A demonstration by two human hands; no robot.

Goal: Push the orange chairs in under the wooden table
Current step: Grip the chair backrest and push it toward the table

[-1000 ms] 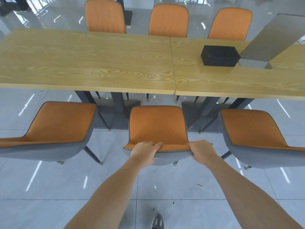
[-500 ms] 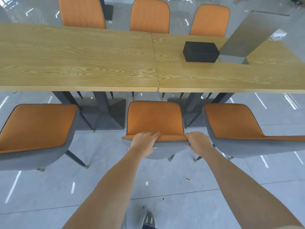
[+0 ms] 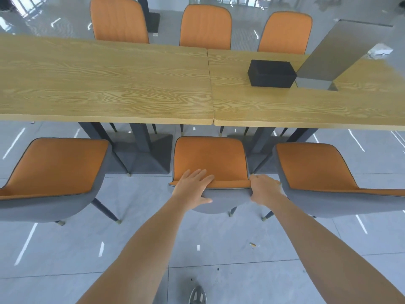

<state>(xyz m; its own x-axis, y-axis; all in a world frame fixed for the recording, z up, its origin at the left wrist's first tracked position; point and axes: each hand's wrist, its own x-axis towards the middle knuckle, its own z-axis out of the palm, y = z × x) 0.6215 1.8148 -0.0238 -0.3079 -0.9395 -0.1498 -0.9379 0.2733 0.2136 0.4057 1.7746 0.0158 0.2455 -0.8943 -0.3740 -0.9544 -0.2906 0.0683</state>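
Observation:
The middle orange chair (image 3: 210, 156), grey-backed, stands before me with the front of its seat just short of the wooden table's near edge (image 3: 105, 120). My left hand (image 3: 192, 187) lies over the top of its backrest, fingers spread on the orange side and thumb on the grey back. My right hand (image 3: 262, 189) grips the backrest's right corner. A left orange chair (image 3: 54, 165) and a right orange chair (image 3: 311, 165) stand on either side, both out from the table.
Three more orange chairs (image 3: 206, 25) stand tucked in along the table's far side. On the table lie a black box (image 3: 271, 73) and a grey slanted panel (image 3: 341, 51). Dark table pedestals (image 3: 142, 150) stand under the top. My shoe (image 3: 197, 295) shows on the grey tiled floor.
The middle chair has slid forward toward the table with both hands on its backrest. My left hand's fingers have spread flatter over the top of the backrest.

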